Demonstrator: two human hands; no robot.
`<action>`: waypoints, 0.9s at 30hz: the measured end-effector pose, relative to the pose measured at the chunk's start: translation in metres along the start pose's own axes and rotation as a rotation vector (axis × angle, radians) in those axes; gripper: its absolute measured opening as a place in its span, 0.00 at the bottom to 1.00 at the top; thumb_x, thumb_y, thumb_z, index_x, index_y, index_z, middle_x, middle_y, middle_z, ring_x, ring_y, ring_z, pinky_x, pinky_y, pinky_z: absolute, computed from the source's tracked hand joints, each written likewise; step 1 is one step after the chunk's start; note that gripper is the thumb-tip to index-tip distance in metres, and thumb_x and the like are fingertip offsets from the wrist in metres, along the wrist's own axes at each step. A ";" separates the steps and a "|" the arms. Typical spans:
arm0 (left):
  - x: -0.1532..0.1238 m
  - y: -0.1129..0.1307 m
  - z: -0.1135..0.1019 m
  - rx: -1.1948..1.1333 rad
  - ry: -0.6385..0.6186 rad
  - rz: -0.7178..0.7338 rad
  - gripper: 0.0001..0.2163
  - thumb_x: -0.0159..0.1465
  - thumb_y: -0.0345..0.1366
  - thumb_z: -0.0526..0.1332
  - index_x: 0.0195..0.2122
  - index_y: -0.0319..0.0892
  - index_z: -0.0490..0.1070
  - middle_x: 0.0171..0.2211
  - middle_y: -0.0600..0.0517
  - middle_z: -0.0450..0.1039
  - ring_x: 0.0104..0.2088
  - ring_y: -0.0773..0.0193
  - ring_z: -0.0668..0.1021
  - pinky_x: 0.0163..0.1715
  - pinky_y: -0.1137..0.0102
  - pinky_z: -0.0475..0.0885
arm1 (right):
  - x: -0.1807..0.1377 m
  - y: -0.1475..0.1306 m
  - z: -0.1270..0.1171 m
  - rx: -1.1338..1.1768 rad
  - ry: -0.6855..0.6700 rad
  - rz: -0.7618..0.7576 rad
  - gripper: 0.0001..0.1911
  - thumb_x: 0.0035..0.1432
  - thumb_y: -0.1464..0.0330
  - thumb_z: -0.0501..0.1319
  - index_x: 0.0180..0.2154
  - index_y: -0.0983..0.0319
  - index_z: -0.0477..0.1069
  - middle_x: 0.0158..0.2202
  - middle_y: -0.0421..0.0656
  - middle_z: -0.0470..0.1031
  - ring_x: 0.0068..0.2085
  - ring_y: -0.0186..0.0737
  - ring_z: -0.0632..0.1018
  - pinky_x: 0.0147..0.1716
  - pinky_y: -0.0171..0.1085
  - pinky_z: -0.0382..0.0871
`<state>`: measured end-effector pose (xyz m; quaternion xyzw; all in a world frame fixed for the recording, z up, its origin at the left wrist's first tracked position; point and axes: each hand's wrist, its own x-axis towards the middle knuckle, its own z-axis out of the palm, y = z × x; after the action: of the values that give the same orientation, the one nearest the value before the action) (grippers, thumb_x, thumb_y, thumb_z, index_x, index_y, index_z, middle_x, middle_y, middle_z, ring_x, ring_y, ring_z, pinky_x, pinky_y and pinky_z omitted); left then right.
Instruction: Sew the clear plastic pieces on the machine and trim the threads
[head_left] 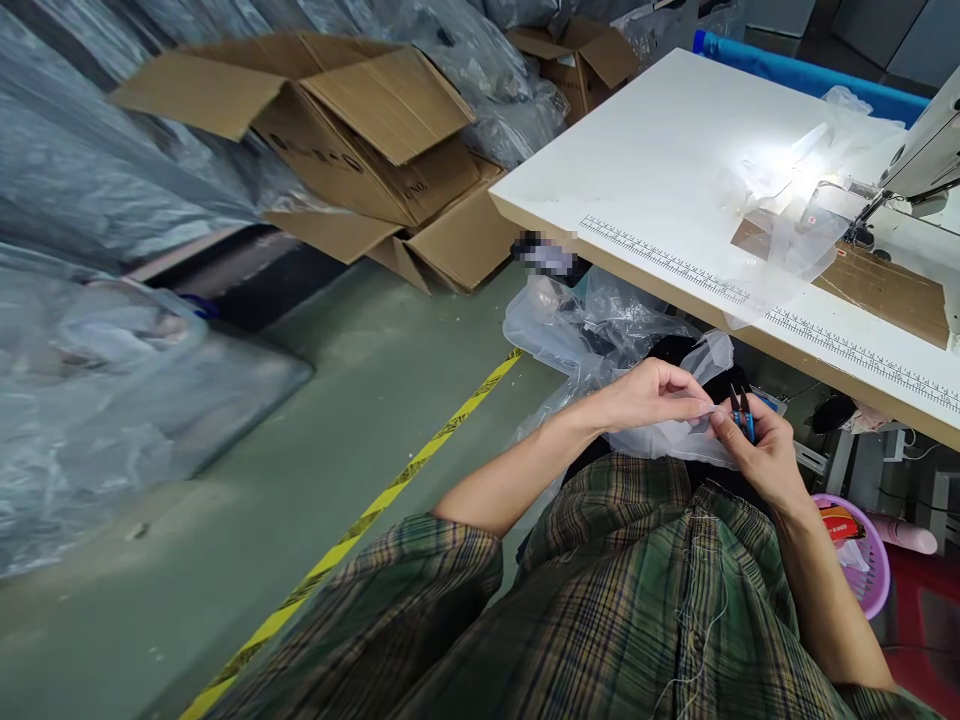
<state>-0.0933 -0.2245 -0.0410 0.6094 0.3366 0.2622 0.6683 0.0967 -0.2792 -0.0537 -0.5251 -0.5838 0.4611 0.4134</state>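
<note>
Over my lap, my left hand [656, 394] pinches the edge of a sheer white fabric [671, 442] between thumb and fingers. My right hand [766, 448] is closed around small thread snips [747, 424] with blue handles, their dark blades pointing up and away from me. The right thumb and fingertip also meet the fabric edge, right beside my left fingertips. Folds of the cloth hang below both hands, in front of my knees. More sheer fabric [806, 235] lies on the sewing table by the machine's needle area.
The white sewing table [637, 150] has a ruler strip along its near edge. A sewing machine [926, 150] stands at right. Open cardboard boxes [352, 170] and plastic-wrapped bundles [90, 400] sit at left. A pink basket [877, 570] is at lower right. Yellow tape [405, 480] crosses the floor.
</note>
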 end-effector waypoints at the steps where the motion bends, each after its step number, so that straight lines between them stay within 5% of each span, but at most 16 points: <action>1: -0.001 0.000 0.001 0.010 0.000 -0.006 0.11 0.59 0.40 0.70 0.35 0.36 0.80 0.30 0.49 0.80 0.33 0.66 0.79 0.38 0.71 0.74 | 0.000 0.000 0.001 0.007 -0.002 0.000 0.19 0.55 0.50 0.65 0.28 0.59 0.69 0.23 0.39 0.74 0.24 0.34 0.68 0.25 0.34 0.63; 7: 0.000 0.004 0.005 0.063 0.021 -0.013 0.09 0.58 0.38 0.70 0.32 0.36 0.79 0.29 0.49 0.80 0.32 0.67 0.79 0.36 0.72 0.74 | -0.007 0.003 0.003 0.017 -0.006 0.021 0.23 0.57 0.47 0.63 0.28 0.60 0.71 0.22 0.38 0.71 0.23 0.33 0.65 0.24 0.34 0.60; 13: 0.000 0.004 0.008 -0.007 0.033 -0.092 0.07 0.55 0.35 0.69 0.27 0.36 0.77 0.28 0.50 0.79 0.26 0.70 0.75 0.29 0.75 0.70 | -0.017 0.015 0.002 -0.024 0.079 0.066 0.34 0.63 0.39 0.45 0.29 0.60 0.71 0.22 0.40 0.69 0.24 0.36 0.67 0.22 0.36 0.61; 21: -0.001 0.002 0.008 -0.029 0.045 -0.035 0.07 0.55 0.36 0.68 0.28 0.37 0.77 0.29 0.50 0.80 0.30 0.69 0.76 0.31 0.75 0.68 | -0.021 0.009 0.004 -0.193 0.024 -0.039 0.31 0.67 0.43 0.44 0.27 0.59 0.67 0.21 0.37 0.64 0.23 0.34 0.64 0.23 0.34 0.58; 27: -0.002 0.001 0.009 -0.011 0.066 -0.019 0.07 0.55 0.36 0.69 0.28 0.37 0.77 0.29 0.50 0.80 0.31 0.69 0.77 0.33 0.75 0.71 | -0.023 0.005 0.003 -0.306 0.049 -0.107 0.28 0.69 0.49 0.44 0.30 0.58 0.71 0.24 0.40 0.71 0.24 0.35 0.69 0.26 0.35 0.61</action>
<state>-0.0878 -0.2312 -0.0393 0.5935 0.3628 0.2776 0.6626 0.0973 -0.3019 -0.0588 -0.5611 -0.6642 0.3309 0.3668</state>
